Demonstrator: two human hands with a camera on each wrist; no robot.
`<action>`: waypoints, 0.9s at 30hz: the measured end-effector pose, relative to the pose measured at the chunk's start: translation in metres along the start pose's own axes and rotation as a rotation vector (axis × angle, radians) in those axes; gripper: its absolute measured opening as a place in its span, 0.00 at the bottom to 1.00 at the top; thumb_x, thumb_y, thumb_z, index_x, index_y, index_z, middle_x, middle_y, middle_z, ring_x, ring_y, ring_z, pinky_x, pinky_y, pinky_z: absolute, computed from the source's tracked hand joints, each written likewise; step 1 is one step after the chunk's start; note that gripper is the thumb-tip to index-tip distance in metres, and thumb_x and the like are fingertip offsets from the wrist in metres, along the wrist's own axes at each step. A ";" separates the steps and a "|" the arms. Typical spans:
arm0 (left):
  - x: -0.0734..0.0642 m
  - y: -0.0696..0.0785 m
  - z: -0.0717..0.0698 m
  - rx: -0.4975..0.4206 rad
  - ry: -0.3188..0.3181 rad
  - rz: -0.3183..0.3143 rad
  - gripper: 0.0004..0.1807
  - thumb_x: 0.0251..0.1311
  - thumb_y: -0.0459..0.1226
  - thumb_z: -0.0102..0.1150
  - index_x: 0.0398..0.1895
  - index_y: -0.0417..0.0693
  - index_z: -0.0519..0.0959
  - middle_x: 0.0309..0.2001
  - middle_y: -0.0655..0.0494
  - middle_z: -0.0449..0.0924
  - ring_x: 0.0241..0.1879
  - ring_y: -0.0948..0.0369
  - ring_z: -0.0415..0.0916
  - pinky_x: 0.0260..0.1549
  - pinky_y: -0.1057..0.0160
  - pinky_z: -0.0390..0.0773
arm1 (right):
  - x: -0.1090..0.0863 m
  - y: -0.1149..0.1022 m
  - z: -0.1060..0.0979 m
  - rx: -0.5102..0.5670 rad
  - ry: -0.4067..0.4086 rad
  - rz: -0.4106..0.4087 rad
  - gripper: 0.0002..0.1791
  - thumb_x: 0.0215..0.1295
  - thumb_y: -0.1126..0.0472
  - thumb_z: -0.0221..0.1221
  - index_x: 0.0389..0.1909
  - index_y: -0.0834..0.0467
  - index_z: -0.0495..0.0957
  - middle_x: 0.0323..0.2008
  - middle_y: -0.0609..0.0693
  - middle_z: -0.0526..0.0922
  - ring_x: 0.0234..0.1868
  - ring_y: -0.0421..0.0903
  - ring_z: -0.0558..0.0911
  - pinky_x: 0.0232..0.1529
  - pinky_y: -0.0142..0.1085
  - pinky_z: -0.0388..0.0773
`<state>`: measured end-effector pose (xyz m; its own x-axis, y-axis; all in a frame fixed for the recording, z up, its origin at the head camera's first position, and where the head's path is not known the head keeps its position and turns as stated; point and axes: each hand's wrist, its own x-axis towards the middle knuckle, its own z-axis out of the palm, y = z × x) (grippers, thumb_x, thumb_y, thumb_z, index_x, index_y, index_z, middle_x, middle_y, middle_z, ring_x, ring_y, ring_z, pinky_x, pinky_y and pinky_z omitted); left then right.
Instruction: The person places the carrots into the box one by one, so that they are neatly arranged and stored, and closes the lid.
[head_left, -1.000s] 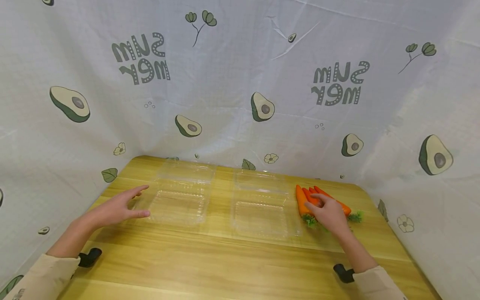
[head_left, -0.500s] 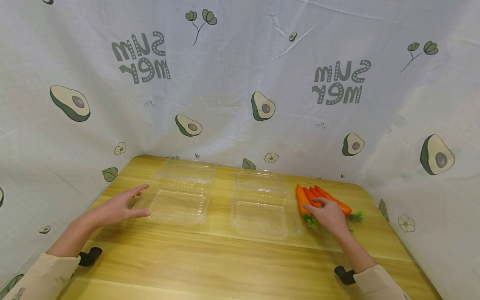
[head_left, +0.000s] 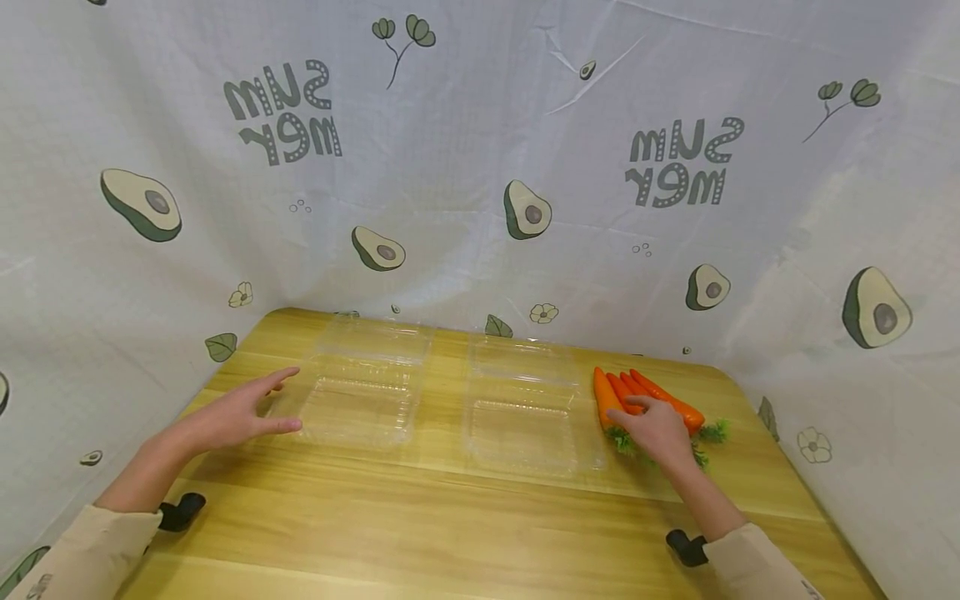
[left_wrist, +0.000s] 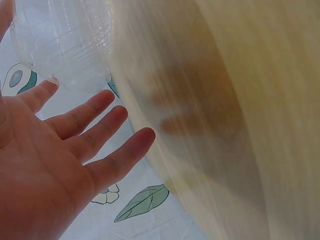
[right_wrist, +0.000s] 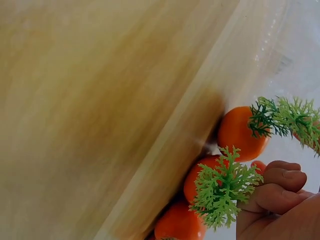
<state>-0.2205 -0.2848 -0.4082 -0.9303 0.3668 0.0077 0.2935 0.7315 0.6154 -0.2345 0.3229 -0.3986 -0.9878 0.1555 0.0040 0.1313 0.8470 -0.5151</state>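
My right hand (head_left: 662, 429) is over a bunch of orange carrots (head_left: 606, 396) at the right of the table. In the right wrist view its fingers (right_wrist: 280, 185) are curled beside the leafy green top (right_wrist: 225, 187) of one carrot (right_wrist: 200, 175). Thumb and fingertips appear to pinch a carrot in the middle of the bunch; the exact contact is partly hidden. My left hand (head_left: 228, 417) is held with spread fingers at the left side of a clear plastic container (head_left: 360, 412). Nothing lies between its fingers; the left wrist view shows the container (left_wrist: 65, 40) beyond them.
A second clear container (head_left: 521, 433), lid folded back, stands between the first one and the carrots. Behind the wooden table (head_left: 420, 533) hangs a white cloth (head_left: 450, 142) printed with avocados. Black wrist mounts (head_left: 182, 512) sit near both sleeves.
My right fingers have drawn slightly closer in at the carrots. The left hand stays where it was, and the containers have not moved.
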 end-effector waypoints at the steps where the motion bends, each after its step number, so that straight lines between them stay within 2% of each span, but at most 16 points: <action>1: 0.000 0.000 0.000 -0.002 0.000 0.001 0.51 0.63 0.53 0.66 0.79 0.38 0.52 0.70 0.24 0.61 0.68 0.29 0.61 0.56 0.30 0.69 | 0.000 0.000 0.000 -0.006 0.000 -0.002 0.36 0.67 0.43 0.62 0.63 0.69 0.75 0.60 0.74 0.75 0.48 0.65 0.81 0.38 0.46 0.78; 6: 0.000 0.001 0.000 -0.011 -0.001 0.001 0.51 0.63 0.52 0.66 0.79 0.37 0.52 0.70 0.24 0.61 0.68 0.30 0.61 0.56 0.30 0.69 | 0.001 -0.002 0.001 -0.031 0.005 -0.010 0.36 0.67 0.45 0.62 0.62 0.71 0.75 0.60 0.74 0.75 0.51 0.69 0.80 0.46 0.55 0.78; 12: 0.001 0.001 -0.001 -0.019 -0.007 -0.003 0.51 0.63 0.52 0.66 0.79 0.38 0.51 0.70 0.24 0.61 0.68 0.30 0.61 0.56 0.31 0.69 | 0.002 -0.002 0.004 -0.066 0.003 -0.013 0.37 0.66 0.45 0.62 0.62 0.72 0.74 0.60 0.74 0.76 0.49 0.67 0.81 0.45 0.54 0.78; 18: 0.003 0.005 -0.002 0.000 -0.026 -0.007 0.51 0.63 0.53 0.66 0.79 0.38 0.51 0.69 0.24 0.62 0.68 0.30 0.62 0.55 0.33 0.72 | 0.003 0.000 0.005 -0.082 -0.011 -0.011 0.38 0.65 0.46 0.62 0.61 0.75 0.73 0.60 0.74 0.75 0.53 0.70 0.79 0.49 0.56 0.78; 22: 0.003 0.006 -0.003 0.007 -0.036 -0.007 0.51 0.63 0.53 0.66 0.79 0.38 0.51 0.68 0.24 0.63 0.67 0.30 0.63 0.54 0.34 0.73 | 0.004 0.000 0.007 -0.090 -0.017 -0.022 0.36 0.63 0.48 0.62 0.59 0.75 0.75 0.58 0.74 0.78 0.51 0.68 0.81 0.46 0.54 0.79; 27: 0.003 0.003 -0.003 0.005 -0.040 -0.018 0.51 0.63 0.53 0.65 0.79 0.39 0.51 0.68 0.24 0.63 0.67 0.30 0.63 0.54 0.34 0.73 | 0.004 -0.001 0.008 -0.086 -0.047 -0.005 0.36 0.63 0.48 0.62 0.60 0.75 0.75 0.57 0.74 0.78 0.43 0.61 0.83 0.38 0.47 0.79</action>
<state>-0.2231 -0.2831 -0.4037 -0.9257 0.3766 -0.0351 0.2783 0.7410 0.6112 -0.2396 0.3188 -0.4047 -0.9910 0.1290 -0.0349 0.1311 0.8885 -0.4397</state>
